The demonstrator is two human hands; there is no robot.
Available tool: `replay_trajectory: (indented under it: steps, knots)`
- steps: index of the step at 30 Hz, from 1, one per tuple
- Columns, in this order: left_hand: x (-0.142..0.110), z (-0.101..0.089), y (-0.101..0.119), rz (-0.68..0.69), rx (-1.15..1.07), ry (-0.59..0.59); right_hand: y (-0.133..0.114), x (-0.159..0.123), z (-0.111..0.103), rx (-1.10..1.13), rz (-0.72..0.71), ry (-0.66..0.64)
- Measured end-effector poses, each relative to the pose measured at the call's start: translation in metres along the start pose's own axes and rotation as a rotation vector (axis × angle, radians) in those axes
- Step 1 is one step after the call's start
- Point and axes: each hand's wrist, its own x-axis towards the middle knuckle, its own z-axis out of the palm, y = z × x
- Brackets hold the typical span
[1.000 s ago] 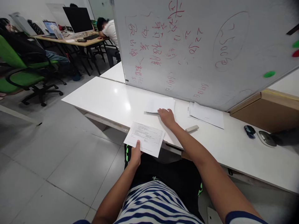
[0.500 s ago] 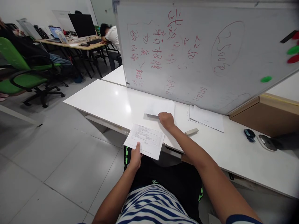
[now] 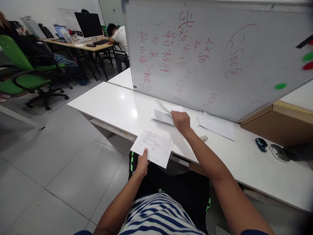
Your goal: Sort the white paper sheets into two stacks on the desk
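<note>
My left hand [image 3: 142, 164] grips the near edge of a printed paper sheet [image 3: 155, 145], thumb on top, held over my lap by the table edge. My right hand [image 3: 181, 120] is closed on the edge of a white paper [image 3: 163, 106], which is lifted and bent up above other paper [image 3: 162, 117] on the white table [image 3: 110, 104]. Its fingertips are partly hidden behind the hand. A small pale stick-like object [image 3: 203, 138] lies just right of my right wrist, partly covered by the forearm.
Behind the papers stands a whiteboard [image 3: 207, 58] with red writing. More white sheets [image 3: 216, 125] lie to the right, then a dark small object [image 3: 261, 144], a grey-black device [image 3: 280, 151] and a cardboard box [image 3: 266, 125]. Two people sit at the far left desk [image 3: 97, 48].
My right hand has moved slightly right and up, lifting a paper's edge off the others so that it bends. My left hand keeps its printed sheet almost still.
</note>
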Motion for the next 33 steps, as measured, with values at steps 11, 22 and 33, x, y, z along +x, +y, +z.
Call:
replay_trajectory:
  steps: [11,22,33]
  knots:
    - [-0.003,0.0,0.012,-0.089,0.152,-0.293,-0.013,-0.049,-0.086,1.056,0.568,-0.021]
    - [-0.005,0.006,0.012,-0.162,0.173,-0.418,0.0,-0.111,-0.043,0.957,0.69,-0.62]
    - [-0.006,0.008,0.004,-0.137,0.223,-0.424,-0.014,-0.121,-0.045,0.999,0.741,-0.691]
